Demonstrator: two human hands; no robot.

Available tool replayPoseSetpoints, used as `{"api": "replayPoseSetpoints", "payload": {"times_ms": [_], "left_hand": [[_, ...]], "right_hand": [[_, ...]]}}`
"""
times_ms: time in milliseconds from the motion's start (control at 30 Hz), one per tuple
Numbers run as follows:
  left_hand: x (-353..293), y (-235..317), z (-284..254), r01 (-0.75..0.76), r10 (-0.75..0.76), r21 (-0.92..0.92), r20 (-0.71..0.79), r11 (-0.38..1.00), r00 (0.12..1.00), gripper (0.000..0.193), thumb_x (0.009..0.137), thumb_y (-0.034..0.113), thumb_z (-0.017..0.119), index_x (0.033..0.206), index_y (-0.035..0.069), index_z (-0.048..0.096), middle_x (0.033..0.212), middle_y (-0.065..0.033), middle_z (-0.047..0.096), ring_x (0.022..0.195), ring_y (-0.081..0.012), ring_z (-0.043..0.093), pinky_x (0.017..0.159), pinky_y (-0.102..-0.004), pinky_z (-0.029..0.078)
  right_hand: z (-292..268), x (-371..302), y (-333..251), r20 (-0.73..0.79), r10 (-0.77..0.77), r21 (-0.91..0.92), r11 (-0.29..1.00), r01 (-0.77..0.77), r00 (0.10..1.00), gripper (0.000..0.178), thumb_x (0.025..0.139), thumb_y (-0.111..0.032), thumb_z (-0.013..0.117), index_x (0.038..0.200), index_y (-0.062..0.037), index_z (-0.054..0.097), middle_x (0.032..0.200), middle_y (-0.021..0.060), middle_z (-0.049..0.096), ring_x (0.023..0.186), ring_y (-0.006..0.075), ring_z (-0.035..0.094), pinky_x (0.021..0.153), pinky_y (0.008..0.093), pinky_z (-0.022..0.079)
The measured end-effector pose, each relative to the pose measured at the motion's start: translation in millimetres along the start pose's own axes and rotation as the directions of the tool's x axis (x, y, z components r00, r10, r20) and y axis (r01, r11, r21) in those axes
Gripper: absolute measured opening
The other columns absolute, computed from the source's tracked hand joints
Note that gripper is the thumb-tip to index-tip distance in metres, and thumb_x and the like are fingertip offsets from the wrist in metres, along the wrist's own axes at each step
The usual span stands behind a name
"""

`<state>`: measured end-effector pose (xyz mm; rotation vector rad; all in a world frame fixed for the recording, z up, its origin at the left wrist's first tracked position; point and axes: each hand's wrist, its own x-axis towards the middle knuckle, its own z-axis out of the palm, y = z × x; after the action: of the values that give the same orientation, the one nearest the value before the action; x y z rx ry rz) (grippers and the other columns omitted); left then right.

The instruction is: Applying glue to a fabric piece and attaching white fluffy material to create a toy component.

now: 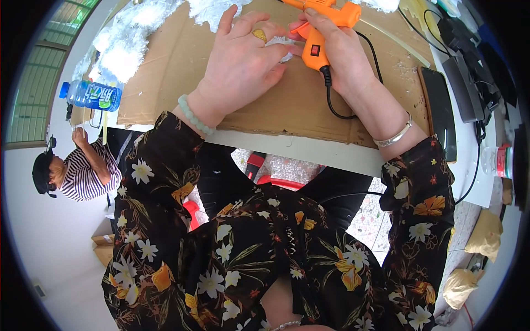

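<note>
An orange hot glue gun (pixel 315 39) is gripped in my right hand (pixel 346 55), with a finger at its orange trigger. Its black cord (pixel 329 91) leaves the handle's bottom and loops over the cardboard. My left hand (pixel 241 62) is just left of the gun, over the same cardboard sheet (pixel 254 117). Thumb and forefinger close on a small whitish, see-through piece (pixel 285 55), while its other fingers stay raised. Most of that piece is hidden by the fingers, so its kind is unclear. The gun's nozzle end lies near the top edge of the view.
Heaps of clear, shredded-looking material (pixel 128 47) cover the far left. A blue-labelled bottle (pixel 91 96) lies at the left edge. A dark phone (pixel 439 107), cables and a black power adapter (pixel 462 88) crowd the right. Another person (pixel 83 174) is at the left.
</note>
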<state>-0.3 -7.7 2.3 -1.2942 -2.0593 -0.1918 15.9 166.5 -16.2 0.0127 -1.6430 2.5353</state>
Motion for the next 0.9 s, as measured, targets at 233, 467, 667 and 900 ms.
{"api": "replayPoseSetpoints", "payload": {"times_ms": [233, 467, 667, 900], "left_hand": [[5.3, 1.7, 3.2, -0.090, 0.089, 0.094, 0.012, 0.991, 0.996, 0.009, 0.066, 0.012, 0.073, 0.072, 0.013, 0.067, 0.096, 0.0034, 0.061, 0.105, -0.0223, 0.053, 0.104, -0.0510, 0.030], [-3.3, -12.6, 19.5, -0.096, 0.099, 0.101, -0.027, 0.990, 0.995, 0.008, 0.065, 0.011, 0.070, 0.072, 0.011, 0.066, 0.086, 0.0012, 0.063, 0.094, -0.0236, 0.057, 0.094, -0.0438, 0.039], [-5.5, -24.4, 28.3, 0.095, -0.094, -0.240, 0.016, 0.966, 0.995, 0.005, 0.066, 0.006, 0.067, 0.070, 0.008, 0.064, 0.089, -0.0031, 0.063, 0.091, -0.0274, 0.057, 0.085, -0.0386, 0.045], [-4.7, -32.3, 31.7, 0.297, -0.274, -0.380, 0.114, 0.876, 0.955, 0.027, 0.070, 0.011, 0.070, 0.094, 0.009, 0.056, 0.091, -0.0084, 0.060, 0.089, -0.0319, 0.057, 0.080, -0.0403, 0.046]], "right_hand": [[13.9, -1.7, -6.3, -0.092, 0.041, 0.104, 0.994, -0.031, 0.995, 0.018, 0.092, -0.018, 0.056, 0.105, -0.0055, 0.057, 0.083, 0.0068, 0.062, 0.070, 0.0172, 0.061, 0.060, 0.0294, 0.051], [19.9, -2.7, -10.9, -0.135, 0.099, 0.106, 0.991, -0.085, 0.986, 0.017, 0.092, -0.018, 0.057, 0.103, -0.0044, 0.057, 0.081, 0.0065, 0.062, 0.070, 0.0172, 0.061, 0.059, 0.0284, 0.050], [10.3, -0.7, 2.1, -0.039, -0.018, 0.055, 0.998, 0.020, 0.999, 0.027, 0.091, -0.022, 0.057, 0.107, 0.0002, 0.055, 0.088, 0.0104, 0.063, 0.071, 0.0179, 0.061, 0.061, 0.0312, 0.053], [14.1, -3.9, -7.3, -0.037, -0.007, 0.009, 1.000, 0.007, 0.999, 0.027, 0.094, -0.022, 0.053, 0.112, -0.0015, 0.054, 0.094, 0.0101, 0.063, 0.090, 0.0198, 0.062, 0.074, 0.0378, 0.058]]}}
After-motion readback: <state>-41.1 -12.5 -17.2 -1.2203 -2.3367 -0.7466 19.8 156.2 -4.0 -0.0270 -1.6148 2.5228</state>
